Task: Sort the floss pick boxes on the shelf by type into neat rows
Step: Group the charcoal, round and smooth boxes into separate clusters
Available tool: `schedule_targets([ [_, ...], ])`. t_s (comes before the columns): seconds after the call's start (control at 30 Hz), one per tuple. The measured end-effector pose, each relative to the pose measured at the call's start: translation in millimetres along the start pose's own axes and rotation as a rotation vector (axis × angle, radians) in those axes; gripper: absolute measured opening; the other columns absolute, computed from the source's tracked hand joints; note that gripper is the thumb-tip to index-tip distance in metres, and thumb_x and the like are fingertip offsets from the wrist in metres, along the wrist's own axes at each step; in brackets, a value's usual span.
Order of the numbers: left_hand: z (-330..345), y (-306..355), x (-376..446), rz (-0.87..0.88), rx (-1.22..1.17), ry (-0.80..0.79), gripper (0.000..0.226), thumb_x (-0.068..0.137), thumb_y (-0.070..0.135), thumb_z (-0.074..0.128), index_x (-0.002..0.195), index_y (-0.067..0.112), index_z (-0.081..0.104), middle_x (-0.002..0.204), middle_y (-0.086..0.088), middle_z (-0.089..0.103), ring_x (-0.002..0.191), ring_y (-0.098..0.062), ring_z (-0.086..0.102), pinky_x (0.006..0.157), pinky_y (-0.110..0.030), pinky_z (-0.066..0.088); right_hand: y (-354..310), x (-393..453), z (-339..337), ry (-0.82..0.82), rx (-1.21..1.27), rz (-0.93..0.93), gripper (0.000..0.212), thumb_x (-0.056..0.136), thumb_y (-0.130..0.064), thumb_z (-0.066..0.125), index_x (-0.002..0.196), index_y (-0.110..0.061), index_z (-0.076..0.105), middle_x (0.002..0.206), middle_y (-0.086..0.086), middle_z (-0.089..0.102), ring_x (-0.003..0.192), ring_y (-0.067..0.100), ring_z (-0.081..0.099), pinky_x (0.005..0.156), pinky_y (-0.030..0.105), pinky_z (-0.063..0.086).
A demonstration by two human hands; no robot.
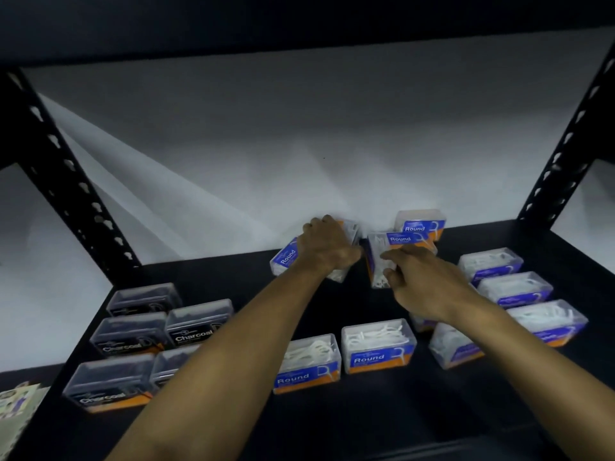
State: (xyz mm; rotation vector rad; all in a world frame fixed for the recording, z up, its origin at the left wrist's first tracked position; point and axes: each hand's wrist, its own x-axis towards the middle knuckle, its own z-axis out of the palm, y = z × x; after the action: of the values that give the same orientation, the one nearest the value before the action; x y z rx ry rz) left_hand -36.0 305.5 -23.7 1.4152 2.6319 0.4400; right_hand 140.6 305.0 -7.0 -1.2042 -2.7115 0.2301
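Note:
On a dark shelf [332, 420] my left hand [324, 246] grips a tilted blue-labelled "Round" floss box [284, 257] near the back wall. My right hand [422, 284] holds another tilted "Round" box [382, 254] just right of it. A third "Round" box [421, 224] stands upright behind. More "Round" boxes sit in front [307, 362], [377, 344] and at the right [515, 287]. Several black "Charcoal" boxes [198, 322] are grouped at the front left.
Black perforated shelf posts rise at the left [66, 174] and right [565, 141]. A white wall [299, 144] backs the shelf, and an upper shelf edge [299, 38] hangs overhead. A pale printed item [16, 400] lies at the far left.

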Motion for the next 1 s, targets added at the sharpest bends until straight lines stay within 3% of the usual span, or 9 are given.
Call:
schedule_targets([
  [0.2, -3, -4, 0, -0.012, -0.071, 0.008, 0.082, 0.074, 0.061, 0.068, 0.132, 0.008, 0.044, 0.134, -0.013, 0.051, 0.122, -0.032, 0.049, 0.098, -0.041, 0.043, -4, 10, 0, 0.014, -0.029, -0.026, 0.040, 0.097, -0.032, 0.041, 0.136, -0.023, 0.044, 0.137, 0.003, 0.047, 0.125, 0.023, 0.045, 0.078, 0.031, 0.035],
  [0.3, -13, -10, -3, -0.033, -0.174, 0.038, 0.080, 0.075, 0.073, 0.053, 0.122, 0.008, 0.053, 0.122, -0.011, 0.061, 0.111, -0.031, 0.059, 0.091, -0.039, 0.049, -8, 12, -1, 0.017, -0.071, -0.031, 0.040, 0.096, -0.033, 0.040, 0.134, -0.021, 0.045, 0.135, 0.005, 0.048, 0.122, 0.024, 0.047, 0.075, 0.032, 0.035],
  [0.37, -25, -17, -9, -0.016, -0.349, 0.010, 0.070, 0.078, 0.078, 0.044, 0.099, 0.013, 0.061, 0.103, -0.008, 0.070, 0.093, -0.025, 0.066, 0.084, -0.037, 0.053, -12, 14, -1, 0.023, -0.083, -0.034, 0.041, 0.096, -0.033, 0.041, 0.134, -0.019, 0.045, 0.135, 0.006, 0.047, 0.124, 0.026, 0.045, 0.081, 0.035, 0.040],
  [0.43, -39, -24, -17, -0.024, -0.654, -0.013, 0.053, 0.084, 0.071, 0.047, 0.075, 0.020, 0.060, 0.079, -0.003, 0.070, 0.075, -0.021, 0.068, 0.077, -0.035, 0.055, -16, 18, -1, 0.046, -0.084, -0.048, 0.040, 0.095, -0.032, 0.042, 0.133, -0.018, 0.046, 0.133, 0.007, 0.046, 0.124, 0.026, 0.043, 0.085, 0.037, 0.042],
  [0.47, -46, -29, -18, -0.068, -0.832, -0.020, 0.047, 0.085, 0.063, 0.051, 0.073, 0.019, 0.063, 0.075, -0.004, 0.069, 0.070, -0.022, 0.067, 0.075, -0.039, 0.057, -19, 21, -1, 0.059, -0.072, -0.058, 0.040, 0.094, -0.031, 0.043, 0.132, -0.017, 0.047, 0.131, 0.007, 0.046, 0.123, 0.026, 0.042, 0.085, 0.038, 0.042],
  [0.57, -65, -50, -23, -0.171, -1.254, -0.103, 0.033, 0.091, 0.038, 0.046, 0.098, 0.013, 0.067, 0.091, -0.012, 0.066, 0.079, -0.025, 0.061, 0.063, -0.035, 0.056, -32, 35, 5, 0.062, -0.023, -0.114, 0.043, 0.093, -0.030, 0.047, 0.134, -0.017, 0.046, 0.130, 0.008, 0.044, 0.124, 0.026, 0.039, 0.089, 0.040, 0.045],
  [0.73, -91, -92, -38, -0.161, -1.609, -0.237, 0.050, 0.090, 0.038, 0.039, 0.117, 0.004, 0.062, 0.109, -0.022, 0.062, 0.093, -0.036, 0.065, 0.077, -0.039, 0.050, -61, 66, 21, -0.044, -0.073, -0.279, 0.045, 0.089, -0.030, 0.054, 0.131, -0.015, 0.048, 0.124, 0.009, 0.045, 0.121, 0.028, 0.040, 0.087, 0.042, 0.048],
  [0.87, -107, -112, -57, -0.121, -1.652, -0.296, 0.055, 0.090, 0.040, 0.048, 0.129, 0.003, 0.057, 0.116, -0.023, 0.064, 0.093, -0.037, 0.068, 0.065, -0.035, 0.057, -84, 91, 26, -0.221, -0.140, -0.399, 0.059, 0.081, -0.012, 0.061, 0.136, -0.021, 0.041, 0.125, 0.004, 0.041, 0.118, 0.024, 0.040, 0.087, 0.040, 0.048],
  [1.0, -113, -126, -71, -0.098, -1.558, -0.223, 0.044, 0.094, 0.028, 0.053, 0.129, 0.003, 0.055, 0.116, -0.021, 0.065, 0.099, -0.036, 0.069, 0.071, -0.038, 0.061, -97, 112, 26, -0.378, -0.251, -0.462, 0.074, 0.081, -0.005, 0.059, 0.146, -0.022, 0.029, 0.141, 0.003, 0.033, 0.127, 0.023, 0.035, 0.103, 0.041, 0.038],
])
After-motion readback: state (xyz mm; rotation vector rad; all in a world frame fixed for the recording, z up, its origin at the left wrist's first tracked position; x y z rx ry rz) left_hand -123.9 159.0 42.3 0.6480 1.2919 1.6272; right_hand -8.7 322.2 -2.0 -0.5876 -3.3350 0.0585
